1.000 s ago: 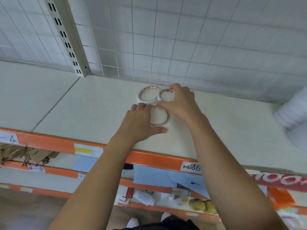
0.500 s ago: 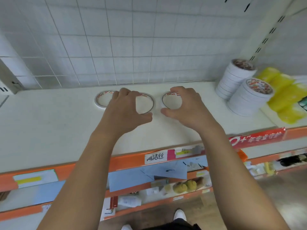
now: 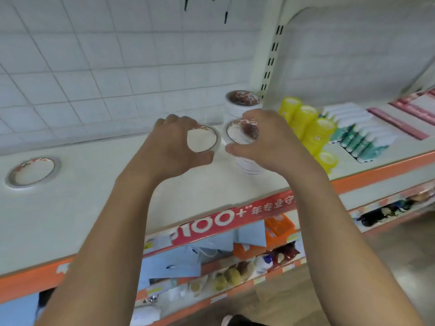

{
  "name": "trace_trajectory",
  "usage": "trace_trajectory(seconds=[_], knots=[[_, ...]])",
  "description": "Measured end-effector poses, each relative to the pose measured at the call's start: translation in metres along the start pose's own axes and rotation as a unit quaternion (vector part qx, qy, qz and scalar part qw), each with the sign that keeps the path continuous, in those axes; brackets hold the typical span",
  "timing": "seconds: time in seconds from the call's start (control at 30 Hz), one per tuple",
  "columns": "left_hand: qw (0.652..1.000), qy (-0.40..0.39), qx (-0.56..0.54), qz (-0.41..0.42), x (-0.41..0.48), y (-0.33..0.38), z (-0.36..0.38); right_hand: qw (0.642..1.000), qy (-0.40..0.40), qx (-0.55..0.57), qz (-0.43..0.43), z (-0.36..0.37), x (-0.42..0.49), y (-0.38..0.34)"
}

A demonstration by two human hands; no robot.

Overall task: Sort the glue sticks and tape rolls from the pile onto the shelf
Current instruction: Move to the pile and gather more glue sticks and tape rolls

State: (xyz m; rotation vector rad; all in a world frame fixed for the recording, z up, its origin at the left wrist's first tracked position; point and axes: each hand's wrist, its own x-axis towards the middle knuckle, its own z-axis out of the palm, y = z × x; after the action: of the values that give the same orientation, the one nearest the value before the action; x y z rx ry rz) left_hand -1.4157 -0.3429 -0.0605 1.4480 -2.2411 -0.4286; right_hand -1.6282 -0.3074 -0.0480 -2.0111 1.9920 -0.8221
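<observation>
White thin tape ring [image 3: 243, 122], pinched in the right grip [image 3: 273, 147], hangs over a white stack of tape rolls [image 3: 249, 165] at two o'clock on the white orange-edged shelf [image 3: 94, 208], likely to top that pile. The left grip [image 3: 174, 147] clamps a second thin ring [image 3: 218, 140]; a third ring [image 3: 33, 171] lies flat at nine o'clock.

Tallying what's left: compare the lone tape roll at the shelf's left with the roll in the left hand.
The lone roll lies flat on the shelf, untouched; the held roll is gripped by the left hand. The lone roll sits far left; the held roll, beside the white stack. Both are thin white rings.
</observation>
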Motion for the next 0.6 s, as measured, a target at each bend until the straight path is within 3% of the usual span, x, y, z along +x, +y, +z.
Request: trace_trajectory(seconds=[0.37,0.6], knots=[[1.0,0.005,-0.008,-0.02,0.039,0.048,0.009,0.984,-0.153,0.006,-0.092,-0.038,0.048,0.07],[0.998,-0.045,-0.037,0.039,0.062,0.072,0.01,0.966,-0.224,0.052,-0.118,-0.044,0.066,0.08]])
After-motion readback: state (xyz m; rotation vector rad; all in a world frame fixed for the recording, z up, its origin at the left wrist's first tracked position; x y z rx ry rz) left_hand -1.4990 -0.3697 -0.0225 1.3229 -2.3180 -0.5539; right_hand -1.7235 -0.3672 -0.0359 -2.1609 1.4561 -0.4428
